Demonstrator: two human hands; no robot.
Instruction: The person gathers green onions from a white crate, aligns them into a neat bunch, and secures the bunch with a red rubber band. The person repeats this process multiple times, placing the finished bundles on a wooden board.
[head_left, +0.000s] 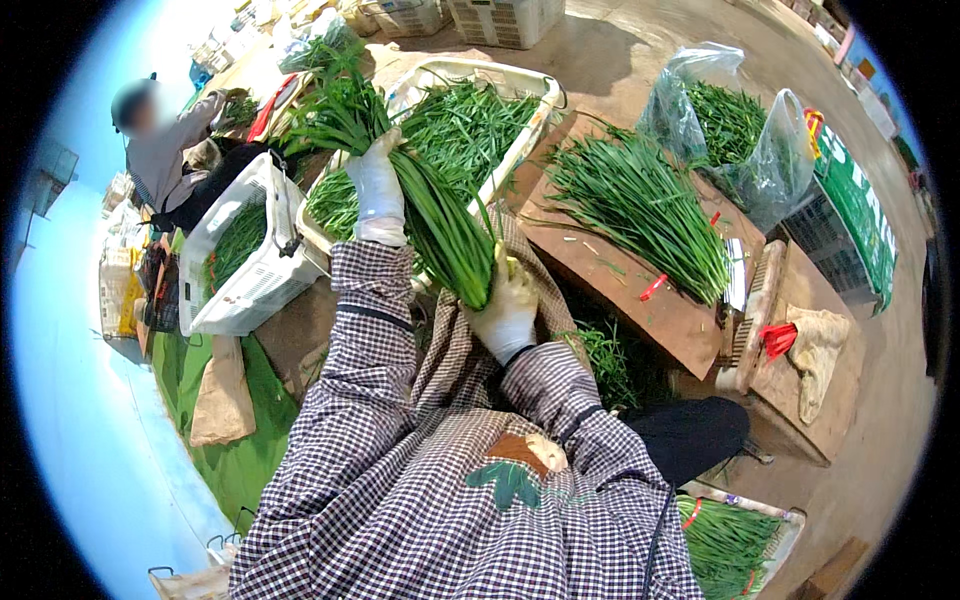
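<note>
A thick bunch of green garlic chives (450, 225) lies slantwise across my lap, its leafy tops up and to the left. My left hand (375, 176), in a whitish glove, grips the bunch below the tops. Around the cut end is my right hand (510, 304), gloved too, with its thumb up along the stems. Beyond the bunch stands a white plastic crate (551, 120) heaped with loose green leaves. On a brown board to the right rests a flat pile of chives (637, 202), its stem ends against a metal plate (736, 274).
A red tie strip (654, 288) lies on the board, near a wooden brush-like bar (759, 315), red ties (778, 340) and a cloth (817, 352). Leaves fill a clear plastic bag (780, 157). Another white crate (255, 300) is left, near a seated person (169, 161). Bundled chives (724, 540) sit lower right.
</note>
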